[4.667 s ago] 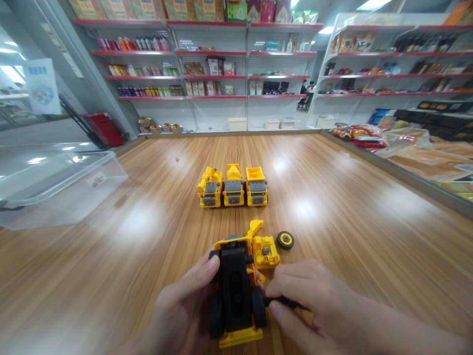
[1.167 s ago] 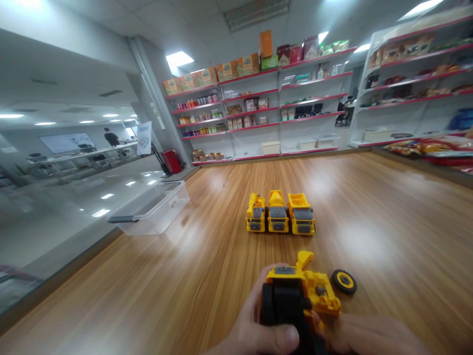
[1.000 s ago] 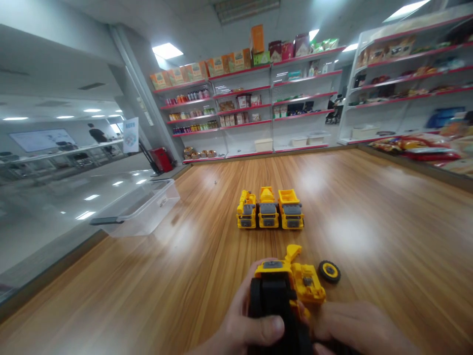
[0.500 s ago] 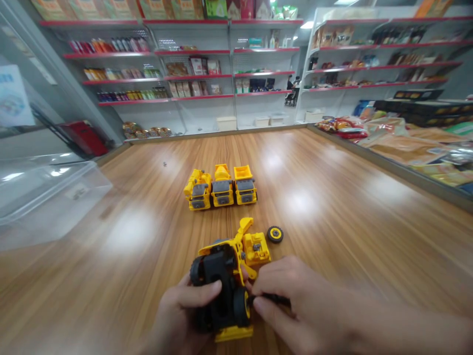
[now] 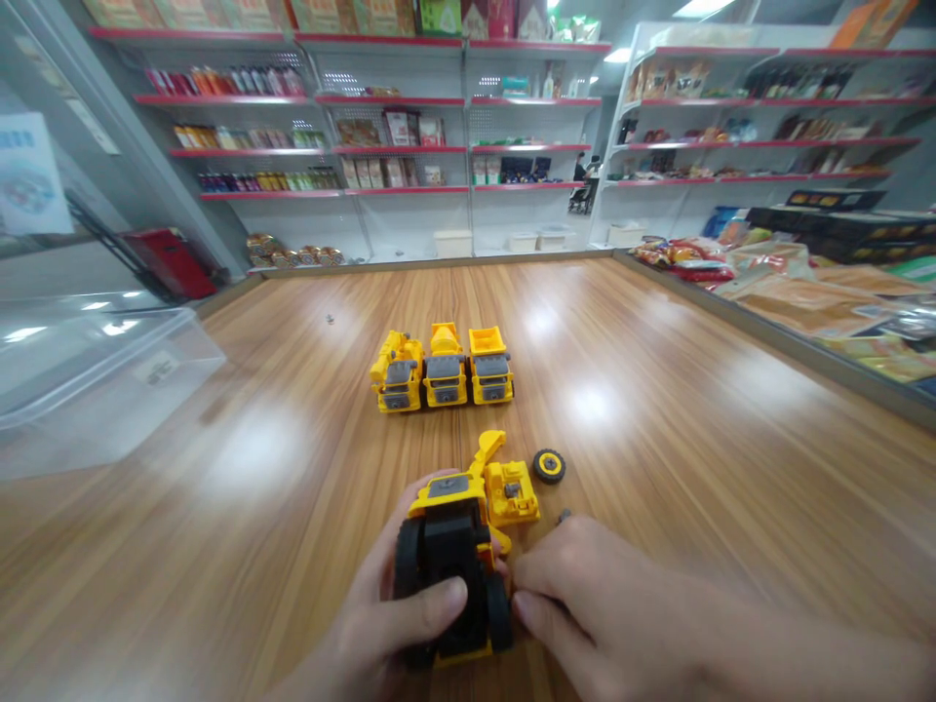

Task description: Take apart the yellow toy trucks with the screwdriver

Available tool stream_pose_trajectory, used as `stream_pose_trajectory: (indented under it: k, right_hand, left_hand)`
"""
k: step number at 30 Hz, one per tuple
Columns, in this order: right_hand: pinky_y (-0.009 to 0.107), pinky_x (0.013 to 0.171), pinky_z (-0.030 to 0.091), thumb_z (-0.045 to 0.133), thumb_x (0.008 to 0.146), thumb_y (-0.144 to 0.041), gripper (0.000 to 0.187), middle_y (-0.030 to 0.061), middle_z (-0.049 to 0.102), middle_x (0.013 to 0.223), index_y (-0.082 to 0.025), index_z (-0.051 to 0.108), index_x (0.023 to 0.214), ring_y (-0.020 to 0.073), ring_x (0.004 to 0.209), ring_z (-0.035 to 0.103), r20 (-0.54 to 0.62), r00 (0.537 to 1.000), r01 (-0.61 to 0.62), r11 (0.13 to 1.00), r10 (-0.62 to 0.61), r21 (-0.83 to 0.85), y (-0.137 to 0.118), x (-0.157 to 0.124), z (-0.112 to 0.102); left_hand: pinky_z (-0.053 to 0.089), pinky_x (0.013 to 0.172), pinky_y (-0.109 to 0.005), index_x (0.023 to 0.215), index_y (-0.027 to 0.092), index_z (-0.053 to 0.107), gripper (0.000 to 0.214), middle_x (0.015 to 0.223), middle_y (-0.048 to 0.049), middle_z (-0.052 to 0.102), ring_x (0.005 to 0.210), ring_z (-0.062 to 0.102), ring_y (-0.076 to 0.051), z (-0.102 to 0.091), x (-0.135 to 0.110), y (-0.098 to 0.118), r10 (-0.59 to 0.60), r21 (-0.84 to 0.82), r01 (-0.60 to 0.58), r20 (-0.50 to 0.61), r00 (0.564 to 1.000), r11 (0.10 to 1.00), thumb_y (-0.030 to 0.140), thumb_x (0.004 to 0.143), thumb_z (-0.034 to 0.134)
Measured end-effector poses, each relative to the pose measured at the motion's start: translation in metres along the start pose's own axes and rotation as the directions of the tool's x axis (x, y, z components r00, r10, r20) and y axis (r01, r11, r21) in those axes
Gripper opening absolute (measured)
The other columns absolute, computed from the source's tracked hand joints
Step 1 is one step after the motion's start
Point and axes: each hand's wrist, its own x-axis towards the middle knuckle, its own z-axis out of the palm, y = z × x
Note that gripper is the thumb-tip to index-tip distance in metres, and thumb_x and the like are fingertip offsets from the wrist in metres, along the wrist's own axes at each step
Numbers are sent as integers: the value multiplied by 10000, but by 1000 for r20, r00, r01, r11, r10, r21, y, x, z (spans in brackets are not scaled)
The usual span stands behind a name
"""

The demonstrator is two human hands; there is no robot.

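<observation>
Your L hand (image 5: 391, 609) is closed firmly round 1 toy vehicle (image 5: 448, 541), thumb pressed on its black underside, which is tipped up toward you. It's held just over the near part of the table (image 5: 680, 487), mid-view. Your R hand (image 5: 596, 575) is curled, fingertips right at the vehicle's R-side black wheel (image 5: 499, 612); can't tell if it's gripping anything, as the fingers hide the spot.

Risks, as I judge it: if your L thumb slips on the smooth plastic, the vehicle may twist under side pressure from your R hand. Push too hard at the wheel & it could pop off or its mount crack. A sweep of your R hand could also knock the bits just beyond it.

Count, near to far: 1 small grey bit (image 5: 564, 516) by your R knuckles (loose or not, can't tell); 1 yellow part (image 5: 512, 494); 1 loose wheel (image 5: 549, 466) lying flat just beside it; 1 yellow scoop (image 5: 490, 447), unclear what it's joined to; 3 toy trucks (image 5: 446, 370) in a row; 1 clear box (image 5: 109, 409) at L; 1 tiny bit (image 5: 330, 319) farther off. Bkgd: stocked shelves (image 5: 406, 149), too many items to count.
</observation>
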Motion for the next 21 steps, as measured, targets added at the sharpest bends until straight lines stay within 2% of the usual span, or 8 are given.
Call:
stream_pose_trajectory:
  k: [4, 9, 12, 15, 18, 21]
  right_hand:
    - [236, 530, 340, 487, 858, -174, 175, 18, 653, 674, -180, 527, 688, 118, 584, 549, -60, 998, 23, 998, -26, -60, 3, 2, 3]
    - [274, 574, 371, 486, 850, -150, 140, 50, 664, 726, -168, 552, 728, 148, 636, 567, -163, 978, 109, 986, -129, -125, 3, 1, 2]
    - [274, 600, 392, 489, 853, -146, 112, 54, 674, 784, -162, 591, 810, 161, 692, 591, -161, 979, 107, 990, -121, -92, 4, 2, 1]
    - [261, 592, 395, 479, 867, -162, 134, 40, 657, 752, -168, 574, 774, 150, 669, 577, -103, 992, 73, 996, -78, -52, 4, 2, 1]
    - [257, 586, 393, 422, 890, -154, 223, 36, 628, 695, -169, 533, 698, 136, 625, 541, -83, 992, 97, 995, -99, -31, 2, 1, 0]
    - [254, 574, 392, 431, 866, -145, 209, 35, 603, 668, -163, 531, 685, 130, 593, 518, -125, 985, 122, 992, -123, -13, 1, 1, 0]
  left_hand:
    - [536, 839, -406, 1288, 225, 552, 612, 988, -101, 726, 922, 684, -269, 1, 0, 4, -13, -17, 13, -41, 999, 1000, 169, 724, 783]
    - [538, 859, -430, 1151, 139, 613, 405, 1021, -152, 737, 969, 700, -323, 8, 0, 9, -157, -66, 150, -129, 979, 986, 197, 769, 733]
    - [529, 893, -437, 1243, 186, 568, 515, 1099, -139, 724, 1033, 679, -321, 10, -2, 8, -75, -28, 72, -127, 989, 997, 199, 762, 751]
    - [506, 933, -439, 1328, 266, 504, 664, 1098, -94, 719, 1052, 661, -298, 9, -4, 7, 44, 37, -41, -82, 996, 999, 199, 733, 792]
    - [514, 889, -420, 1311, 274, 520, 630, 983, -67, 717, 973, 667, -271, 6, -5, 7, 37, 67, -34, -40, 999, 997, 222, 744, 789]
    - [527, 850, -422, 1224, 235, 593, 533, 942, -74, 702, 940, 667, -282, 5, -4, 7, 17, 43, -16, -18, 1000, 999, 224, 730, 793]
